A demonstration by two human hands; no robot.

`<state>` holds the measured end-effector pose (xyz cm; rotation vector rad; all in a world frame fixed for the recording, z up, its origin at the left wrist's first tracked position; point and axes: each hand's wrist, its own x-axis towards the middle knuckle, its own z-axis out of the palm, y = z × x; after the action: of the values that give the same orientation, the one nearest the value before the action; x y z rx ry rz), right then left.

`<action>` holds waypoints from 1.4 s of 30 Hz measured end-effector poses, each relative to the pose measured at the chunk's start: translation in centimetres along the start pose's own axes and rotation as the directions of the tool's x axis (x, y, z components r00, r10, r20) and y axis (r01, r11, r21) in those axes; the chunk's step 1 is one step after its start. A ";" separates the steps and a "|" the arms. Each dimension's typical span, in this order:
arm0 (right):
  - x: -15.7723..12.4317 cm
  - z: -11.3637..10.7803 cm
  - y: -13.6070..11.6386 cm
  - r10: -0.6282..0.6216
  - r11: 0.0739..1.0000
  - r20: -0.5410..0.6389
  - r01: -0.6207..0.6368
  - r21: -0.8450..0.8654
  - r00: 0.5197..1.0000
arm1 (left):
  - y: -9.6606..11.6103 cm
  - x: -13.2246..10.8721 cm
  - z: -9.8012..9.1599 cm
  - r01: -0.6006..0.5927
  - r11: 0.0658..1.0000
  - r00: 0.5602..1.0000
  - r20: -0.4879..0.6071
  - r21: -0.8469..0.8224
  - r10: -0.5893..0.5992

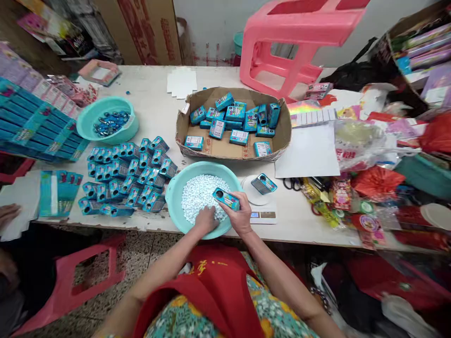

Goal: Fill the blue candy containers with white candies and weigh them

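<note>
My right hand (241,213) grips a small blue printed box (226,199), tilted over the right side of a turquoise bowl (174,195). A dark round opening shows at one end of the box. Small white candies (197,190) fill the bowl. My left hand (206,220) reaches into them, its fingertips hidden among the candies. Just right of my right hand, another blue box (264,184) rests on the round white plate of a small digital scale (269,215). Left of the bowl, several similar boxes (134,167) lie in rows with round holes showing.
A cut-down cardboard box (225,149) behind the bowl holds several blue boxes. At left stand a second turquoise bowl (135,124) of shiny blue pieces and stacked flat cartons (38,122). Scissors (291,184), packets and a pink stool (299,30) occupy the right. Another person's hand (9,213) shows far left.
</note>
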<state>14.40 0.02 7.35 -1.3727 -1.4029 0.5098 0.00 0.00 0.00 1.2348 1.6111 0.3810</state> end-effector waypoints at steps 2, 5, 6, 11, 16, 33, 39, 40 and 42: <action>0.5 0.2 0.5 0.021 0.999 0.059 -0.019 -0.029 0.998 | 0.0 0.8 -1.1 0.026 0.999 0.999 0.039 -0.030 -0.025; 0.9 0.2 1.0 0.038 0.998 0.122 -0.032 -0.056 0.992 | 0.5 1.3 -3.0 0.050 0.993 0.995 0.087 -0.111 -0.040; 1.0 0.1 1.1 0.040 0.998 0.137 -0.032 -0.060 0.990 | 0.9 1.1 -3.7 0.054 0.987 0.994 0.098 -0.154 -0.039; 0.4 0.2 0.9 0.071 0.996 0.228 -0.055 -0.073 0.971 | 5.0 -0.8 -6.9 0.005 0.715 0.985 0.125 -0.699 0.115; -0.1 0.9 -0.3 0.113 0.991 0.342 -0.080 -0.110 0.933 | 9.0 -1.8 -6.5 -0.232 0.458 0.960 -0.124 -0.858 0.253; 1.9 0.1 -3.5 0.090 0.996 0.320 -0.076 -0.055 0.943 | 12.4 -2.2 -5.8 -0.446 0.357 0.891 -0.443 -0.821 0.095; 2.1 -0.1 -3.6 0.091 0.995 0.296 -0.095 0.001 0.951 | 12.8 -2.4 -5.8 -0.491 0.373 0.870 -0.463 -0.787 0.169; 2.1 -0.1 -3.4 0.101 0.994 0.294 -0.106 -0.001 0.950 | 12.7 -2.2 -5.7 -0.481 0.386 0.875 -0.461 -0.787 0.150; 2.0 0.0 -3.1 0.118 0.992 0.292 -0.124 0.002 0.949 | 12.5 -1.8 -5.4 -0.449 0.404 0.889 -0.443 -0.797 0.114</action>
<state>13.48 1.04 10.75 -1.4139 -1.5490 0.8334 1.90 5.43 12.52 0.5801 1.0966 1.5330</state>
